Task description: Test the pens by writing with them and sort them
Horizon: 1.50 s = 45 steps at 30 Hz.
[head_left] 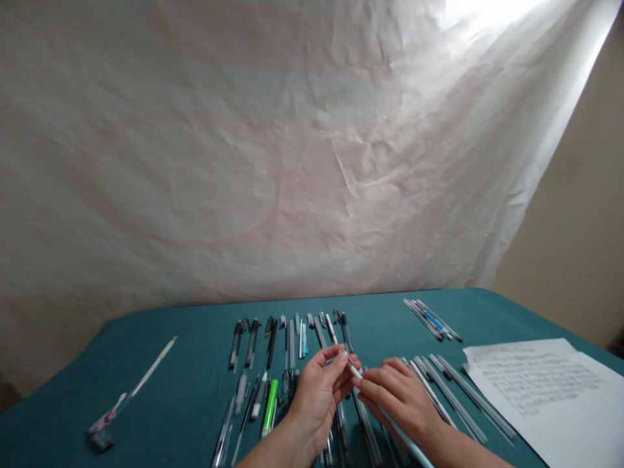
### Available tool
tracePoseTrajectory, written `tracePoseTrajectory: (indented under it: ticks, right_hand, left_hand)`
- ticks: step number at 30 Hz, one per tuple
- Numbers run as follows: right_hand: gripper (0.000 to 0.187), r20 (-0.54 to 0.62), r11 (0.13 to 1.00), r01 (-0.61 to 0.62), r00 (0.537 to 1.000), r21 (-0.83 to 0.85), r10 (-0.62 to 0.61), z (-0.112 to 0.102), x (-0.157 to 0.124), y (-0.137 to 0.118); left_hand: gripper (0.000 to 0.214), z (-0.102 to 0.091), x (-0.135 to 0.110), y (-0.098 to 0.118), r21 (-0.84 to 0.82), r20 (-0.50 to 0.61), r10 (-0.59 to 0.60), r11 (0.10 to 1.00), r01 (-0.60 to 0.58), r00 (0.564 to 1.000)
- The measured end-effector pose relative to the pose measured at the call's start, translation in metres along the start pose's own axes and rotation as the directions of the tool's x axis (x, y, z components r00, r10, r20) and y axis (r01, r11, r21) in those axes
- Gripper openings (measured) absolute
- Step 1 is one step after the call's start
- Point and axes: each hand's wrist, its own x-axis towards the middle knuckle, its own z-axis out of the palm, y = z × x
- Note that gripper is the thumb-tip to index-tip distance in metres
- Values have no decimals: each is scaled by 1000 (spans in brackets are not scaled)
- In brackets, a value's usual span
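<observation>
My left hand (319,396) pinches a slim white pen (357,373) between thumb and fingers, near the middle of the pen rows. My right hand (402,403) closes on the same pen from the right, so both hands meet around it. Their fingers hide much of the pen. Below my right hand a pale rod (414,447) shows; whether it belongs to the pen I cannot tell. Beside my left wrist lies a bright green highlighter (270,408). Black-capped clear pens (252,344) and other pens lie behind and under my hands.
Written paper sheets (541,383) lie at the right. Several clear tubes (458,398) rest beside my right hand, and a small group of pens (431,320) lies farther back. A thin white stick (149,372) with a dark end is at the left. A pale sheet (292,162) hangs behind the table.
</observation>
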Motion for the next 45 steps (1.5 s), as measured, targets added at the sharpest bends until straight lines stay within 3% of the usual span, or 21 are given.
tracePoseTrajectory:
  ticks: [6,13,18,20,22,24,26,28,33,36,38,41,45]
  right_hand:
    - [39,-5,999,31,1000,13,-31,0,-2,1]
    - [39,-12,998,53,999,42,-53,5,-1,0]
    - [34,78,998,-10,997,67,5,1,9,0]
    - [32,128,989,-111,987,101,97,-4,13,2]
    - [27,147,936,-315,945,159,293,-11,17,6]
    - [23,227,812,-532,844,240,486,-19,20,10]
    - [25,384,692,-658,746,296,544,-26,22,13]
    - [24,502,638,-709,686,300,527,-31,23,13]
    - [22,589,612,-763,598,209,544,-34,25,6]
    - [22,596,622,-761,590,186,545,-34,24,13]
    - [22,550,646,-753,596,129,585,-36,22,32]
    - [25,406,660,-748,582,-71,704,-43,9,84]
    - [26,278,489,-797,409,-354,869,-58,-23,168]
  left_hand:
    - [22,2,-6,-4,1,27,39,999,-39,999]
    - [23,5,-10,-7,29,19,53,998,-53,998]
    - [21,2,-3,-1,32,27,57,998,-57,998]
    - [22,0,2,5,48,-2,97,994,-96,995]
    - [23,-2,7,10,68,-48,156,986,-152,987]
    - [24,-4,11,14,92,-91,214,974,-205,973]
    - [23,-7,14,14,113,-117,252,964,-239,961]
    - [24,-9,16,13,127,-120,275,957,-260,954]
    - [30,-12,19,5,161,-61,296,945,-284,953]
    - [38,-13,20,3,209,-19,306,932,-295,952]
    - [43,-14,21,1,284,15,341,900,-331,940]
    - [39,-18,19,-3,515,152,397,750,-415,905]
    - [21,-19,9,-6,764,432,377,330,-555,819]
